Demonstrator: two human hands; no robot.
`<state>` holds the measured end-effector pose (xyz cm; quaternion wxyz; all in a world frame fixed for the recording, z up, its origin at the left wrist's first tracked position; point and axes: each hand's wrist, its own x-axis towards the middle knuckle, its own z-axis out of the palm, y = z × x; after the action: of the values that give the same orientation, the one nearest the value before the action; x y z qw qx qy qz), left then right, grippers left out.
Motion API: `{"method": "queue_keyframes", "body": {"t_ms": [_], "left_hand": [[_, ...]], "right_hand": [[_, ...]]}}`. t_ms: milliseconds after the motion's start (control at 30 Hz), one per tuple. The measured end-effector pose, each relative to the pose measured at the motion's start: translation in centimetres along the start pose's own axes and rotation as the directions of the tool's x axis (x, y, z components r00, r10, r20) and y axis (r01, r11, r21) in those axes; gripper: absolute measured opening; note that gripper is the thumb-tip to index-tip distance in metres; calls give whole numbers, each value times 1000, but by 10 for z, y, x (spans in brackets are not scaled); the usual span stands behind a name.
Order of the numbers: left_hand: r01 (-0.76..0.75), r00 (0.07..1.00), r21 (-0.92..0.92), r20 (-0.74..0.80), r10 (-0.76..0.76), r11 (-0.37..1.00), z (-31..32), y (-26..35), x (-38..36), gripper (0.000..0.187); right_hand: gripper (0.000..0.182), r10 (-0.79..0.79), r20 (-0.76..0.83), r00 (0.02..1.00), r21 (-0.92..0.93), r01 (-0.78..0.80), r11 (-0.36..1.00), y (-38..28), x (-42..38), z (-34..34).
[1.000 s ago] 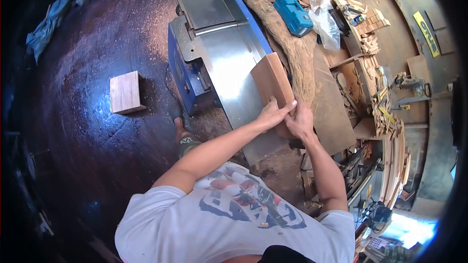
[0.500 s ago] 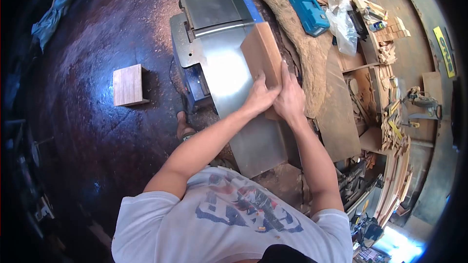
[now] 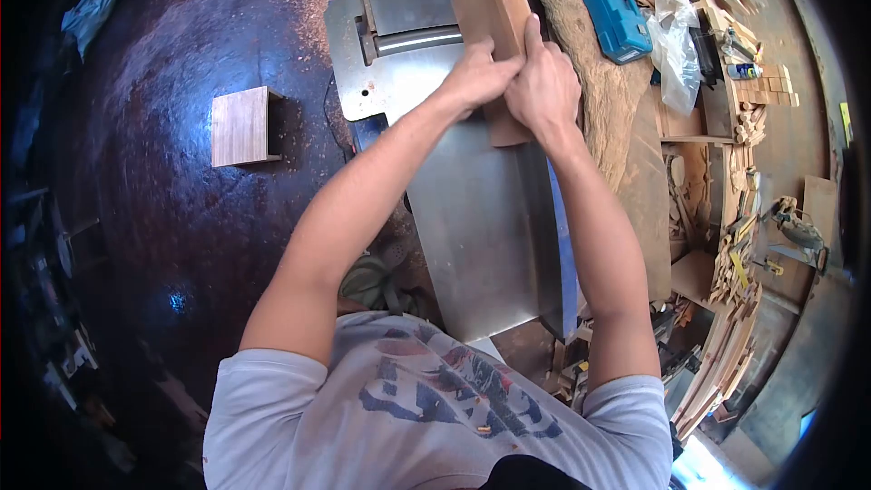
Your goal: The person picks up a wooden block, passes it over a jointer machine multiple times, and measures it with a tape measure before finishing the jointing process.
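- A thick wooden board (image 3: pixel 490 4) is held on edge on a metal machine bed (image 3: pixel 476 245).
- Its upper part is gripped by the left hand (image 3: pixel 481 75), partly curled.
- Its narrow edge is held by the right hand (image 3: pixel 547 86), partly closed, forefinger extended.
- A teal case (image 3: pixel 614 14) is seen to the right, beside a rough log (image 3: pixel 606 82).

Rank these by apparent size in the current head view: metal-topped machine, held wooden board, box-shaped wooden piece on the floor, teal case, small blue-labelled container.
1. Metal-topped machine
2. Held wooden board, partly covered
3. Box-shaped wooden piece and teal case: too alike to rank
4. Small blue-labelled container
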<state>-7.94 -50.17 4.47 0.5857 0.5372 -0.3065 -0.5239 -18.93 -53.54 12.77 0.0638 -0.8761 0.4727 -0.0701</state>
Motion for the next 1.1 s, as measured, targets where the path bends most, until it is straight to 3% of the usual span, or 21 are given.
{"method": "queue_keyframes", "body": {"t_ms": [33, 133, 200, 300, 333, 467, 600, 700, 800, 933, 1033, 1067, 1100], "left_hand": [[15, 1000, 37, 18, -15, 999, -8, 6, 9, 77], [135, 990, 221, 5, -139, 966, -23, 21, 35, 52], [123, 991, 228, 26, -133, 966, -32, 27, 47, 49], [136, 987, 177, 57, -148, 975, -43, 39, 63, 47], [138, 987, 179, 59, -151, 974, -48, 43, 70, 46], [151, 987, 88, 36, -155, 985, -69, 57, 102, 47], [42, 999, 45, 15, -42, 998, -93, 53, 149, 39], [43, 999, 33, 16, -44, 999, -108, 61, 175, 41], [50, 999, 68, 9, -51, 996, -122, 68, 200, 42], [114, 991, 140, 57, -123, 983, -144, 89, 225, 48], [114, 991, 136, 60, -123, 984, -143, 90, 228, 50], [71, 997, 165, 24, -76, 984, -141, 82, 233, 54], [30, 998, 208, 40, -39, 978, -136, 90, 214, 80]], "right_hand": [[79, -16, -24, 1000, 0, 16, 1000, -2, 9, 2], [76, -54, -48, 997, 16, 55, 998, -8, 28, 3], [76, -55, -49, 997, 6, 55, 998, -10, 40, 7], [78, -31, -11, 999, -12, 31, 999, -18, 66, 8], [78, -41, -63, 997, -36, 39, 999, -18, 77, 13], [66, -46, -69, 997, -41, 44, 998, -31, 122, 21], [53, -75, -81, 994, 5, 76, 997, -43, 162, 23], [52, -37, -61, 997, 24, 38, 999, -55, 189, 22], [69, -18, -25, 1000, -19, 18, 1000, -59, 221, 31], [79, 25, -34, 999, 8, -25, 1000, -74, 258, 32], [79, 129, 52, 990, 105, -134, 985, -78, 257, 26], [76, 141, 86, 986, 95, -150, 984, -75, 254, 23], [77, 124, 61, 990, 106, -130, 986, -73, 241, 21]]}}
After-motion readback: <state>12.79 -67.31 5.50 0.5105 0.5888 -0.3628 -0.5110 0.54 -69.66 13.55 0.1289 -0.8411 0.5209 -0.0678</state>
